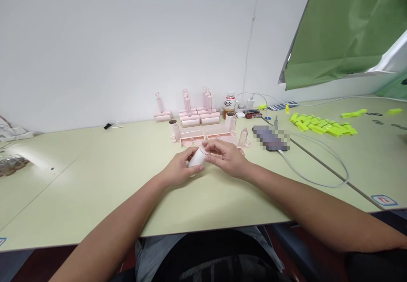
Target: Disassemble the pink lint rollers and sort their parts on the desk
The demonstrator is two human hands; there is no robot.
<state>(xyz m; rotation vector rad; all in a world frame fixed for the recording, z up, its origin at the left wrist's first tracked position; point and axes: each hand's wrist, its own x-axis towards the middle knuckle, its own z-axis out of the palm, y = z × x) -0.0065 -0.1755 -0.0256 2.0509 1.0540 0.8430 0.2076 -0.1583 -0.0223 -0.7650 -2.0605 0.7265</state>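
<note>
A white lint roller roll [197,158] is tilted in front of me, just above the table. My left hand [182,166] wraps round its lower part, thumb along the near side. At the roll's upper end, where a pink rim shows, my right hand [225,157] has its thumb and fingers closed on the pink end piece [204,149]. Just beyond my hands lie open pink roller cases [192,139]. A roll with a brown cardboard core [172,128] stands to their left, and a pink handle [243,137] stands to their right.
Several assembled pink lint rollers [190,120] stand against the wall. Behind on the right are a bottle [229,104] and a phone [270,138] on a white cable [313,183]. Bright yellow strips [322,125] lie farther right, past a table seam.
</note>
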